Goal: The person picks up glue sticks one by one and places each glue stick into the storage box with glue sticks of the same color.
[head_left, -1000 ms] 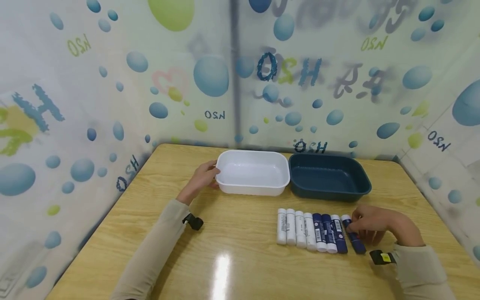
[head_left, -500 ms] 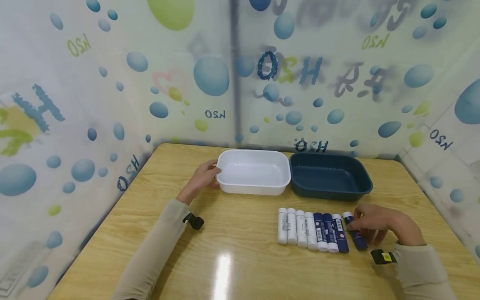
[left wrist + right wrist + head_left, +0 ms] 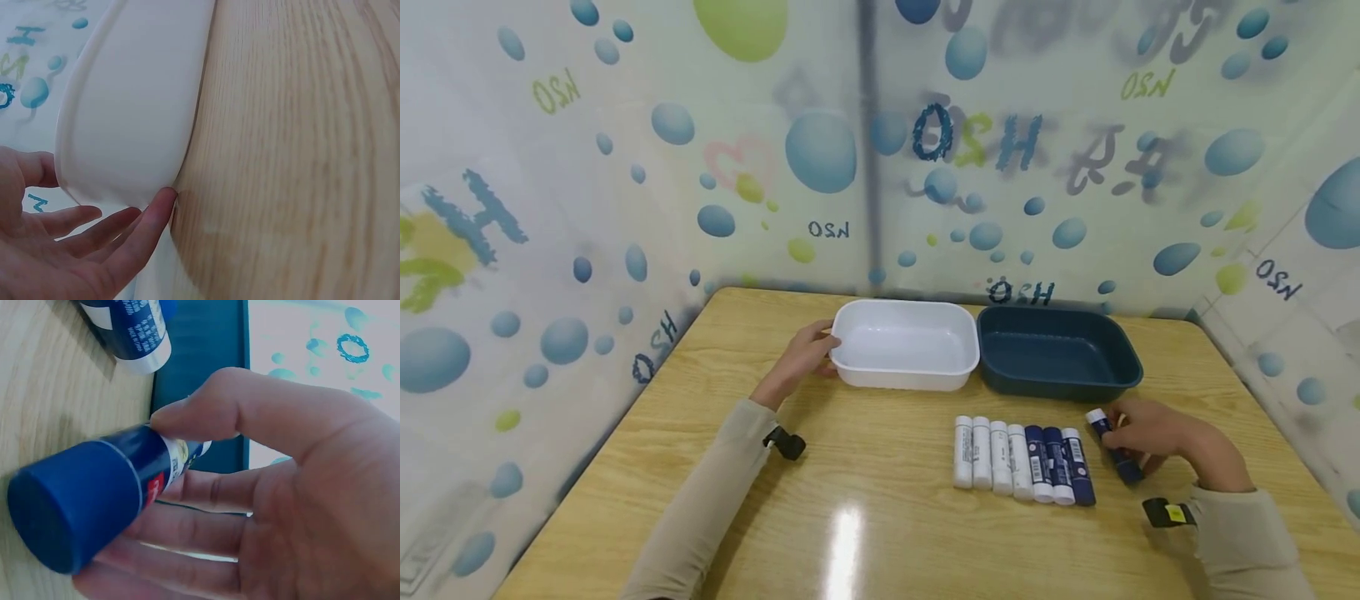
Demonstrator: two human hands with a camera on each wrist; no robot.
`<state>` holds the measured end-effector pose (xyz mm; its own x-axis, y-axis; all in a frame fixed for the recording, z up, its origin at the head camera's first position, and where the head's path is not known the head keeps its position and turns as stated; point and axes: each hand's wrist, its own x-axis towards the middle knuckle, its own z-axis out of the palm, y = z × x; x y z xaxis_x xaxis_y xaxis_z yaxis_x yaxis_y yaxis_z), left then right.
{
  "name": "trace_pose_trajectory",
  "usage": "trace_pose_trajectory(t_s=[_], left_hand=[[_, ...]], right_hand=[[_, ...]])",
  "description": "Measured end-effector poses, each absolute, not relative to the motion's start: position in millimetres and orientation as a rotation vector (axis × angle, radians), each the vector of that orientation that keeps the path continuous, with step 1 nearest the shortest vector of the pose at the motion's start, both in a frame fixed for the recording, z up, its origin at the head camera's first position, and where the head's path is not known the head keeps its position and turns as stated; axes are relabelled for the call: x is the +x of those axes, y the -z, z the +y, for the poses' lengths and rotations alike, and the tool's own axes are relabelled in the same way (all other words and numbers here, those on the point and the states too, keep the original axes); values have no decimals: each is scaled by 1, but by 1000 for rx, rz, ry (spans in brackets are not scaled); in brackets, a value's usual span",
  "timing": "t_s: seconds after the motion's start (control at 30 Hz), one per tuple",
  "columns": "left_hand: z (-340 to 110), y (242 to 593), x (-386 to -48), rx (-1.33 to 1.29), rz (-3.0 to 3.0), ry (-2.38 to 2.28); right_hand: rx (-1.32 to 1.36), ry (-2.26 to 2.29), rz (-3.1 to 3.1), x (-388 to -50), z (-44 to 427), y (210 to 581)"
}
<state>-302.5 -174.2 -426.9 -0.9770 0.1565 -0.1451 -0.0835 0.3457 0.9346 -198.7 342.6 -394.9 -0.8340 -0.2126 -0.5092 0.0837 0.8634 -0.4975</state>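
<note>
My right hand (image 3: 1161,433) holds a dark blue glue stick (image 3: 1101,423) by its middle, thumb against the fingers. One end is white; the blue end (image 3: 75,506) fills the lower left of the right wrist view. The stick is tilted, just right of a row of glue sticks (image 3: 1021,462), white on the left and dark blue on the right. At the left end of a white rectangular tray (image 3: 910,379), my left hand (image 3: 805,352) holds its edge. In the left wrist view the thumb (image 3: 37,170) is at the rim and the fingers touch the outer wall.
A dark teal tray (image 3: 1060,386) stands against the white tray's right side, behind the glue sticks. The wooden table (image 3: 775,517) ends at a printed curtain (image 3: 760,250) at the back and sides. Nothing shows inside either tray.
The glue stick in my right hand has moved away from the row, to the right and slightly back, and tilted more. My left hand stays at the white tray.
</note>
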Motion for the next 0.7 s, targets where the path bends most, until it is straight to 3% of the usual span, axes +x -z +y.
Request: trace_pose_trajectory(t_s=[0.7], left_hand=[[-175,430,-304,44,2396,-1678]], right_hand=[[-347,1003,2568,-193,347,372]])
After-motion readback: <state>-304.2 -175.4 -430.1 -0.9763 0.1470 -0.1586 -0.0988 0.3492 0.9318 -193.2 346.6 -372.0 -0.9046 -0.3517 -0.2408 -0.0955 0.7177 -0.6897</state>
